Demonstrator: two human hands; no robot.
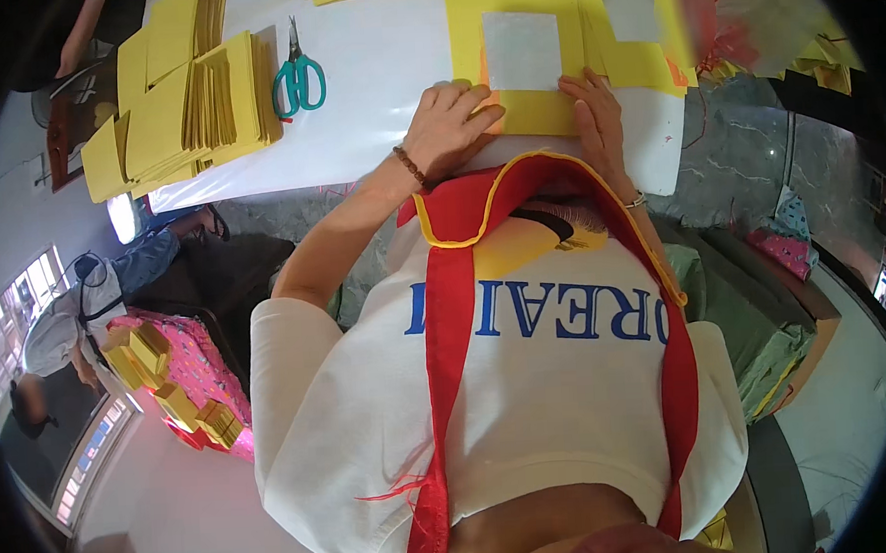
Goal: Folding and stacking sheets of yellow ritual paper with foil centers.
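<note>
On the white tabletop in front of me lies a yellow paper sheet (530, 114) with a silver rectangle (522, 50) on its face. My left hand (447, 126) closes on its left side near the close edge, with a bit of orange showing by the fingers. At the sheet's right side my right hand (598, 118) is closed on the border, fingertips beside the silver rectangle's lower corner. The undersides of both hands are hidden. Another yellow sheet with a silver patch (629, 8) lies just beyond my right hand.
Teal-handled scissors (299, 84) lie left of my hands. Bundles of folded yellow paper (169, 111) stand at the table's left end. Clear plastic wrapping (755, 10) with red strands sits at the far right. Another person (74, 306) is at the left, near yellow bundles on pink cloth (208, 374).
</note>
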